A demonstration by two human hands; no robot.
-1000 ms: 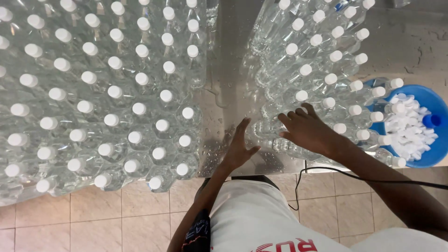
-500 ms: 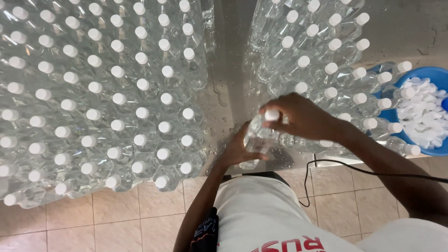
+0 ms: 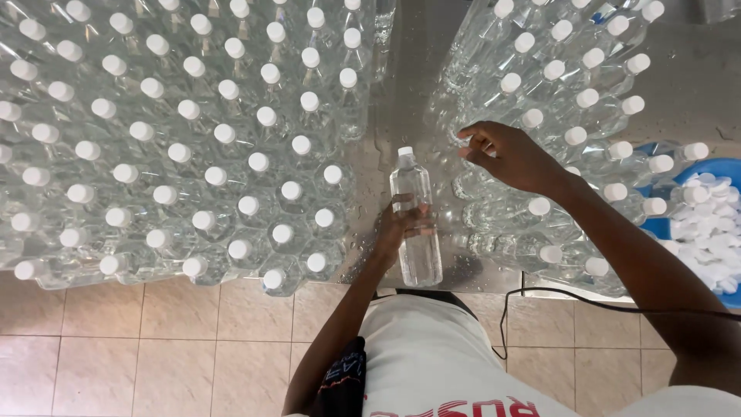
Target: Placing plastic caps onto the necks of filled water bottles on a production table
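The blue tub (image 3: 656, 225) of white caps (image 3: 714, 224) is cut off by the right edge, and the right forearm hides part of it. A black cable (image 3: 556, 297) hangs along the tabletop's (image 3: 413, 77) front edge. The capped bottles (image 3: 185, 147) on the left carry no labels; those in the right cluster (image 3: 571, 85) are also bare. One clear bottle (image 3: 415, 220) with a white cap stands in the gap between both groups, the left hand (image 3: 397, 228) closing its grip around its middle. The right hand (image 3: 509, 154) hovers over the right cluster, fingers loosely curled, holding nothing.
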